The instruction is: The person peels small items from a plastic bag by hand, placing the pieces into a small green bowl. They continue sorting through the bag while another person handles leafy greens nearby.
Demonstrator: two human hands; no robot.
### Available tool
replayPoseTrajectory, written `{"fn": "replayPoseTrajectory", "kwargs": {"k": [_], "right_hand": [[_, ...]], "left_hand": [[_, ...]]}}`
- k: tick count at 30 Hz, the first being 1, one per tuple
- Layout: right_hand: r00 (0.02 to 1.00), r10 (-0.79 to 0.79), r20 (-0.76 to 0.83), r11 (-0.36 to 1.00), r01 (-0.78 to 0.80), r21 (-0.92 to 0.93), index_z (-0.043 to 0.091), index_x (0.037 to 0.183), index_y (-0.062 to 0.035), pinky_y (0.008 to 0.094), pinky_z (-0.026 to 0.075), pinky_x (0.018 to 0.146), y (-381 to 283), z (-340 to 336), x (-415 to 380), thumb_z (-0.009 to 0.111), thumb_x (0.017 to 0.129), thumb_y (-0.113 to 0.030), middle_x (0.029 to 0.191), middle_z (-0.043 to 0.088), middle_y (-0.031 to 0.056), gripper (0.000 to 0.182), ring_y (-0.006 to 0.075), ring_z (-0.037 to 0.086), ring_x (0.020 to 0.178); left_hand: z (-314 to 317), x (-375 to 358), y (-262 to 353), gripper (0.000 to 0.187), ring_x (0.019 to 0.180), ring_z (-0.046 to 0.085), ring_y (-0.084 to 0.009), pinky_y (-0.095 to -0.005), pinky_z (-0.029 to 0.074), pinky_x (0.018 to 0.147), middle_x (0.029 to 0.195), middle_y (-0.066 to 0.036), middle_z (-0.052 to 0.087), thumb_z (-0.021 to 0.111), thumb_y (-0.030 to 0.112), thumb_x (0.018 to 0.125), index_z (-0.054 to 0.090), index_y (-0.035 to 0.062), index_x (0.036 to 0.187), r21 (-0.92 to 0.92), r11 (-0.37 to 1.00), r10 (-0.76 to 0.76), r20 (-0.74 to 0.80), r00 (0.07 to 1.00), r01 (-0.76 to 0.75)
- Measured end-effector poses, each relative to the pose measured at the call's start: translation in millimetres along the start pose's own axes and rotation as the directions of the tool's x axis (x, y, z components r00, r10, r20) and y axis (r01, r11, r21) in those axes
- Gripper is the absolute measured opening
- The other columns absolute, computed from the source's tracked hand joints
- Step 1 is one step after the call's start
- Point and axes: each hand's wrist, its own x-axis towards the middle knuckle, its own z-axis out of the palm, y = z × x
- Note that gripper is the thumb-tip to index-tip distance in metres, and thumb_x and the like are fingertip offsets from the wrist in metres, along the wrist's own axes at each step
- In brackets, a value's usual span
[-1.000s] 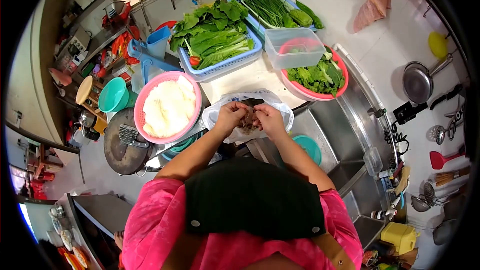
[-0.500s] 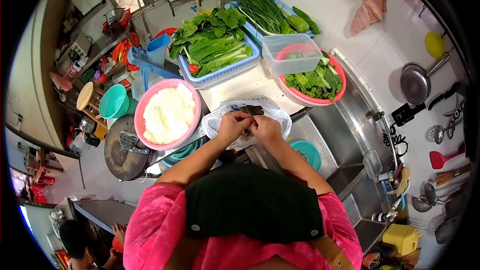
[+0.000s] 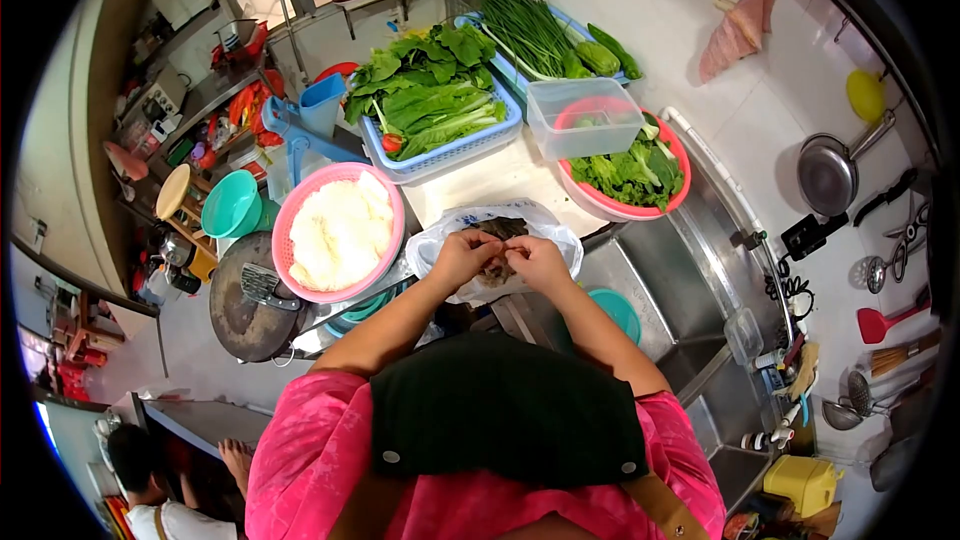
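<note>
A white plastic bag [image 3: 552, 227] lies open at the counter's front edge, with a heap of small grey-brown pieces [image 3: 507, 227] inside, too small to name. Over the bag's mouth, my left hand [image 3: 466, 254] pinches with thumb and fingers. Facing it, my right hand [image 3: 537, 261] is pinched too, its fingertips almost meeting the left ones. Whatever small thing is between the fingertips is hidden. Below my right forearm a teal bowl [image 3: 614, 312] sits in the steel sink.
Left of the bag stands a pink basket [image 3: 287, 240] of white food, near a round chopping board [image 3: 235, 315] with a cleaver [image 3: 262, 285]. Behind are a blue basket [image 3: 455, 162] of leafy greens, a clear plastic box [image 3: 585, 125] and a red basket [image 3: 680, 185]. Another person [image 3: 150, 480] works lower left.
My hands have shifted slightly and their fingertips are a little further apart, still over the bag. The other person at lower left has changed posture. The view has moved slightly.
</note>
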Motion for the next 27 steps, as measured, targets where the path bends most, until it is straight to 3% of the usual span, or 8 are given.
{"fn": "replayPoseTrajectory", "kwargs": {"k": [3,6,10,13,15,17,25,27], "right_hand": [[0.999,-0.044,0.011,0.986,0.041,0.16,0.061,0.078,0.0003,0.0304,0.045,0.054,-3,2,-3,0.056,0.071,-0.012,0.064,0.058,0.0165,0.015,0.0247,0.057,0.057],[0.986,-0.162,0.032,0.984,0.163,-0.066,0.062,0.078,0.0007,0.0289,0.045,0.055,-13,-6,-2,0.057,0.073,-0.013,0.066,0.061,0.0136,0.015,0.0206,0.059,0.059],[1.0,-0.016,0.006,0.999,0.016,0.028,0.063,0.078,-0.0001,0.0261,0.043,0.052,3,-5,3,0.057,0.074,-0.012,0.063,0.06,0.0073,0.014,0.0127,0.056,0.057],[0.994,0.11,0.02,0.978,-0.112,0.178,0.063,0.077,-0.0004,0.0247,0.04,0.047,8,-1,5,0.057,0.075,-0.012,0.059,0.057,0.0032,0.013,0.0097,0.051,0.052],[0.992,0.122,0.004,0.961,-0.119,0.25,0.064,0.077,-0.0007,0.0241,0.038,0.044,5,-1,5,0.058,0.076,-0.012,0.056,0.054,0.0013,0.013,0.0088,0.048,0.05],[0.914,0.378,0.148,0.807,-0.404,0.431,0.063,0.079,-0.0025,0.0217,0.033,0.04,-5,-6,5,0.058,0.079,-0.014,0.057,0.051,-0.0015,0.013,0.0072,0.042,0.048],[0.843,0.424,0.33,0.634,-0.537,0.557,0.058,0.086,-0.0044,0.0202,0.03,0.039,-9,-2,9,0.055,0.082,-0.015,0.063,0.048,-0.002,0.011,0.0067,0.04,0.05],[0.851,0.41,0.327,0.643,-0.524,0.558,0.058,0.086,-0.0046,0.0204,0.03,0.039,-10,2,10,0.054,0.082,-0.014,0.062,0.047,-0.002,0.011,0.0069,0.04,0.05]], "left_hand": [[-2,1,-2,0.012,0.059,0.055,-0.0101,-0.0216,0.045,0.054,0.07,-0.005,0.06,0.062,0.01,0.078,0.059,-0.0008,0.081,-0.009,1.0,-0.022,-0.018,1.0,0.022],[0,-2,2,0.011,0.057,0.055,-0.0095,-0.0214,0.045,0.052,0.068,-0.005,0.06,0.063,0.01,0.078,0.059,-0.0002,0.079,0.012,1.0,0.025,0.021,0.999,-0.025],[2,-7,3,0.009,0.059,0.054,-0.0079,-0.0201,0.044,0.053,0.068,-0.003,0.059,0.064,0.009,0.077,0.059,0.0018,0.078,-0.01,0.992,0.128,0.107,0.986,-0.128],[7,-12,6,0.009,0.062,0.057,-0.012,-0.0225,0.045,0.055,0.07,-0.004,0.059,0.066,0.006,0.073,0.058,0.0038,0.078,0.172,0.937,0.299,0.048,0.953,-0.303],[5,-12,14,0.015,0.066,0.058,-0.0197,-0.0266,0.047,0.058,0.077,-0.007,0.057,0.066,0.002,0.068,0.057,0.0051,0.08,0.634,0.404,0.666,0.29,0.687,-0.659],[7,-15,18,0.017,0.068,0.058,-0.0228,-0.0286,0.047,0.059,0.08,-0.008,0.056,0.065,0.001,0.067,0.057,0.0052,0.081,0.641,0.432,0.649,0.268,0.712,-0.635],[6,-19,24,0.018,0.07,0.055,-0.0284,-0.0346,0.047,0.06,0.08,-0.008,0.052,0.062,0.002,0.061,0.055,0.0063,0.077,0.736,0.398,0.587,0.254,0.768,-0.547],[8,-19,24,0.019,0.07,0.054,-0.028,-0.0346,0.046,0.06,0.08,-0.009,0.05,0.062,0.003,0.059,0.053,0.0051,0.076,0.772,0.279,0.653,0.283,0.702,-0.571]]}}
